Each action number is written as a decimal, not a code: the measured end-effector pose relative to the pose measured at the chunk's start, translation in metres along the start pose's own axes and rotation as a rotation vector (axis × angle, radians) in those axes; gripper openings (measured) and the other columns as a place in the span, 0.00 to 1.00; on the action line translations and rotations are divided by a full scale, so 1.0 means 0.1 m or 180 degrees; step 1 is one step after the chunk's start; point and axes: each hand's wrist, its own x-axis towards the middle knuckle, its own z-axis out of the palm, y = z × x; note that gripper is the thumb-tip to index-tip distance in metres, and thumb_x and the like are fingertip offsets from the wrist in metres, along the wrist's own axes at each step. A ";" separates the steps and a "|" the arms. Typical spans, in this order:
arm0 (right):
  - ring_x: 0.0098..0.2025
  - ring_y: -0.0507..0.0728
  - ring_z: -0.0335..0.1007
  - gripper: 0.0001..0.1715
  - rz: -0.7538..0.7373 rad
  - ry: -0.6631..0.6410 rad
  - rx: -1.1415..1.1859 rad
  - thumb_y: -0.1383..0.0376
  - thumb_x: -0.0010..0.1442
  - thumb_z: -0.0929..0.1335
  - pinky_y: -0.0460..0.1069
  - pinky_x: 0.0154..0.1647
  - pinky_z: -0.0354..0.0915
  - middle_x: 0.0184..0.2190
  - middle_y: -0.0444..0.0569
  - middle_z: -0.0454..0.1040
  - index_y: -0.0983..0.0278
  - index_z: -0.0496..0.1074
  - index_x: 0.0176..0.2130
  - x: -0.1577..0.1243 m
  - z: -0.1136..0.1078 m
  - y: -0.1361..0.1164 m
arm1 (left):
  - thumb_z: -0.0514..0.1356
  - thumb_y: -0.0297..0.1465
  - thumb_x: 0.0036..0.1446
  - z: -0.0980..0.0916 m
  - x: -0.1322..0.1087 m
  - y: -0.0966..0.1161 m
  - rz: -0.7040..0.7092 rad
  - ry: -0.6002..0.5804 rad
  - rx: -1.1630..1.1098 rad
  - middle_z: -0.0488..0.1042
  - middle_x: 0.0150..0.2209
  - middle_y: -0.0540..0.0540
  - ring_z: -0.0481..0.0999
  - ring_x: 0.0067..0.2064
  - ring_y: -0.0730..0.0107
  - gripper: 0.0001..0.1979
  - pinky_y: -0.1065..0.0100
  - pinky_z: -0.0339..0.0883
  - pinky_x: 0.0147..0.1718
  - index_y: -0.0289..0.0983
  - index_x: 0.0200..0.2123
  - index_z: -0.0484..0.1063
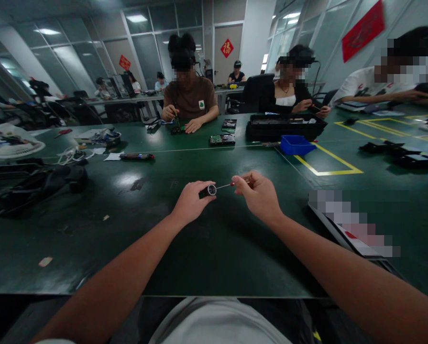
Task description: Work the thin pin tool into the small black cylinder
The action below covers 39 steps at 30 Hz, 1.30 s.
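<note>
My left hand [194, 200] is closed around a small black cylindrical part [211, 190], its round, pale-rimmed end turned to the right. In my right hand [259, 195] is a screwdriver [224, 186], gripped near its reddish handle end. Its thin metal shaft points left, and the tip reaches the round end of the cylinder; whether it goes inside I cannot tell. Both hands are just above the green table [199, 258]. Most of the screwdriver's handle is hidden by my fingers.
Ahead lie circuit boards [222, 139], a blue bin [297, 145] and a black case [285, 128]. A dark tool [137, 156] and a black bag [38, 188] are to the left. Papers [357, 234] lie by my right forearm. Several people sit across the table.
</note>
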 end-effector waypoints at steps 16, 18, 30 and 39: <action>0.35 0.56 0.70 0.09 -0.0346 -0.0328 0.0304 0.59 0.67 0.63 0.51 0.36 0.63 0.32 0.44 0.72 0.58 0.70 0.40 -0.01 0.03 0.10 | 0.67 0.29 0.57 0.01 0.00 -0.05 0.0025 -0.0013 -0.0036 0.77 0.51 0.46 0.74 0.53 0.60 0.20 0.55 0.64 0.55 0.43 0.54 0.74; 0.33 0.55 0.69 0.14 -0.0380 -0.0388 0.0255 0.55 0.69 0.62 0.51 0.35 0.63 0.30 0.44 0.71 0.59 0.70 0.37 -0.01 0.03 0.09 | 0.67 0.29 0.58 0.02 0.00 -0.07 0.0032 -0.0015 -0.0037 0.77 0.51 0.46 0.74 0.53 0.60 0.20 0.55 0.64 0.55 0.43 0.54 0.74; 0.35 0.56 0.71 0.10 -0.0026 -0.0283 0.0461 0.57 0.64 0.66 0.52 0.38 0.67 0.32 0.44 0.73 0.59 0.69 0.43 0.01 0.05 0.11 | 0.67 0.29 0.57 0.01 0.01 -0.05 -0.0002 -0.0001 -0.0051 0.77 0.51 0.46 0.74 0.53 0.60 0.20 0.55 0.64 0.56 0.42 0.53 0.75; 0.32 0.55 0.71 0.08 0.0114 -0.0187 0.0787 0.58 0.63 0.67 0.52 0.36 0.67 0.29 0.43 0.73 0.59 0.69 0.39 0.03 0.08 0.13 | 0.67 0.29 0.57 0.00 0.01 -0.05 -0.0001 -0.0030 -0.0029 0.77 0.51 0.45 0.74 0.53 0.59 0.20 0.55 0.65 0.56 0.42 0.54 0.74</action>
